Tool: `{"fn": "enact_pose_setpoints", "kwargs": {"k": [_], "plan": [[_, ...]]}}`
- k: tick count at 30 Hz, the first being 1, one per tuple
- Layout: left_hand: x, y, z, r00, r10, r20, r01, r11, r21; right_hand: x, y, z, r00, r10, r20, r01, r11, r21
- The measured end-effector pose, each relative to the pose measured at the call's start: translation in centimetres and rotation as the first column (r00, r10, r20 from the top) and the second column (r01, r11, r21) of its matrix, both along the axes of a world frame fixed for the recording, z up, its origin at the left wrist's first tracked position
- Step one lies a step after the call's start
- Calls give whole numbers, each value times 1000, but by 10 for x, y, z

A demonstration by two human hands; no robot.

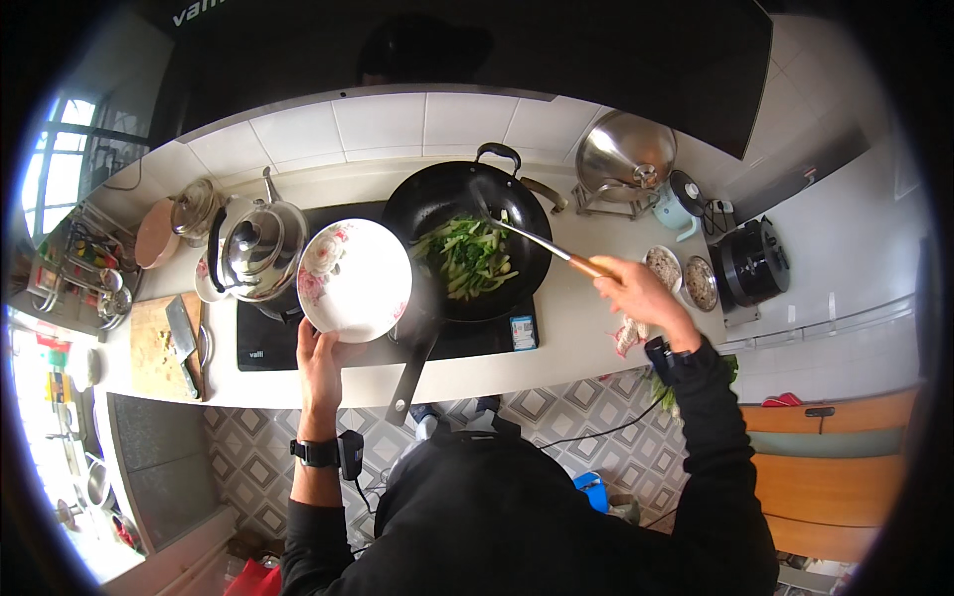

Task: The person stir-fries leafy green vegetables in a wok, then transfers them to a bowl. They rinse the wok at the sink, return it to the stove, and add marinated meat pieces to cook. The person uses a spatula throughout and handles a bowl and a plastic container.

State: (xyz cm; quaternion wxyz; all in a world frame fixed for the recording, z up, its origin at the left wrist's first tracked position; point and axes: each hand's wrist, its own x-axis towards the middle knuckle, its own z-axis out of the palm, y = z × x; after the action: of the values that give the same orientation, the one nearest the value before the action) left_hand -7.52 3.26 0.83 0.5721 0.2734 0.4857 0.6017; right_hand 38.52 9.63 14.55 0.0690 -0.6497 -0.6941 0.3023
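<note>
My left hand grips the lower rim of a white plate with pink flowers. Nothing lies on the plate's visible face, which is raised left of a black wok. Chopped leafy greens are heaped inside the wok. In my right hand is the wooden handle of a metal spatula; its dark blade reaches into the wok at the upper edge of the greens. The wok's long handle points towards me over the counter's front edge.
A steel kettle stands left of the plate. Further left, a cleaver rests on a wooden cutting board. To the right are a large pan lid on a rack, two bowls of food and a black cooker. A range hood hangs above.
</note>
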Motion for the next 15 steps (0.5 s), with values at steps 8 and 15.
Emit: {"fn": "enact_pose_setpoints", "kwargs": {"k": [8,15], "plan": [[-6,-1,-8,998,0,-60,-3,999,-42,-48,41,49,563,299,771,-533,844,62],[-15,-5,-21,991,7,-132,-14,998,-58,-75,52,42,607,288,741,-673,682,286]]}}
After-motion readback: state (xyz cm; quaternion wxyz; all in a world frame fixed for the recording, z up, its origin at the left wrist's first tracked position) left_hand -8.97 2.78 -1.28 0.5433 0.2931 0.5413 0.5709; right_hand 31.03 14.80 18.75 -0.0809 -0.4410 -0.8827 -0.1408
